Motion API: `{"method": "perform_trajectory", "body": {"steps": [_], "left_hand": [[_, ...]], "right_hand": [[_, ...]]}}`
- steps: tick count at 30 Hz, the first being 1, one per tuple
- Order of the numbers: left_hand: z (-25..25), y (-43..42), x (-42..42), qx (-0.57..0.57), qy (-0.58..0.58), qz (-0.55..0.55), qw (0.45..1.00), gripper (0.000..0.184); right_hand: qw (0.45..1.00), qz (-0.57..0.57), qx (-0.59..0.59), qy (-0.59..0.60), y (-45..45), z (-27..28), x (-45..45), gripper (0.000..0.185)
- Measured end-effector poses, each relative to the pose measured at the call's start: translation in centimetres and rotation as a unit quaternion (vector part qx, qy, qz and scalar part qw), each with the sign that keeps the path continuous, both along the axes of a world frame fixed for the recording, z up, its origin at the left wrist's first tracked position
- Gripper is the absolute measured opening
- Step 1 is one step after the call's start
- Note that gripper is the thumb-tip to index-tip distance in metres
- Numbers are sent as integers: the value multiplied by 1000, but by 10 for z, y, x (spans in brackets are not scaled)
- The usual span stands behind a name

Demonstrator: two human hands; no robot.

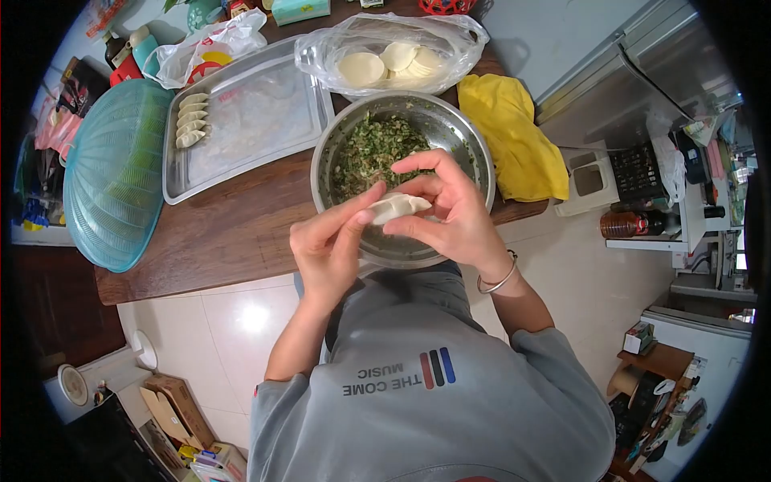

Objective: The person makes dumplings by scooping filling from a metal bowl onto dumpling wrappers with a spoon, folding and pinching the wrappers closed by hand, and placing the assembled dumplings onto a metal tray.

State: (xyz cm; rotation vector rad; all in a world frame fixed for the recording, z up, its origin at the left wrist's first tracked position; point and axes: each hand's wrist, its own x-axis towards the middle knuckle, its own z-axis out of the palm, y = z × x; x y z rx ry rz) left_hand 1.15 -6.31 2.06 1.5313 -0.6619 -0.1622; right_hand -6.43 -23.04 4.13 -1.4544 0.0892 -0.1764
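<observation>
Between my two hands, above the near part of a steel bowl (pixel 324 153), is a pale folded dumpling (pixel 395 208) with a pleated edge. My left hand (pixel 331 241) pinches its left end between thumb and finger. The right end lies between the thumb and fingers of my right hand (pixel 456 213), whose index finger is raised and curved. Green chopped filling (pixel 377 153) lies in the bowl. Several finished dumplings (pixel 192 120) sit in a row at the left side of a metal tray (pixel 249 173).
Behind the bowl, a clear plastic bag (pixel 321 52) holds round wrappers (pixel 361 69). A yellow cloth (pixel 514 136) hangs over the right table edge. A teal mesh cover (pixel 116 177) stands left of the tray, near a white bag (pixel 173 66). Bottles (pixel 634 223) lie on a shelf at right.
</observation>
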Motion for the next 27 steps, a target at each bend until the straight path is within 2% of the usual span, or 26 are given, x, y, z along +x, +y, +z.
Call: {"method": "perform_trajectory", "body": {"steps": [3, 5, 9, 13, 14, 16, 17, 21, 23, 25, 27], "left_hand": [[-2, 1, -1, 14, -21, 13, 1000, 26], [-1, -1, -1, -5, 14, 6, 1000, 24], [5, -5, 0, -51, -10, 2, 999, 25], [13, 2, 2, 37, -104, -2, 994, 27], [14, 3, 1, 63, -134, 17, 989, 28], [9, 3, -2, 64, -157, 32, 985, 27], [7, 3, -4, 65, -179, 47, 980, 26], [10, 1, 3, 80, -131, 22, 988, 25], [12, 0, 7, 44, -114, -50, 991, 22], [12, -1, 7, 46, -112, -52, 991, 21], [12, -1, 7, 47, -111, -54, 991, 21]], "right_hand": [[1000, 2, -9, 2, 1, 2, -2, 59], [1000, -6, -15, 2, 1, 3, -2, 58], [994, -22, -93, -43, -2, 2, -2, 58], [990, 1, -132, -49, -1, 6, -4, 62], [990, 1, -132, -50, 0, 5, -4, 62], [999, 15, -34, -31, 3, 3, -4, 64], [999, 14, -33, -30, 3, 1, -5, 64], [995, -4, -91, -36, 1, 2, -3, 62], [993, -11, -110, -36, 0, 5, -3, 61], [984, 1, -166, -62, 0, 6, -1, 63], [985, 3, -159, -74, 0, 5, -2, 64]]}}
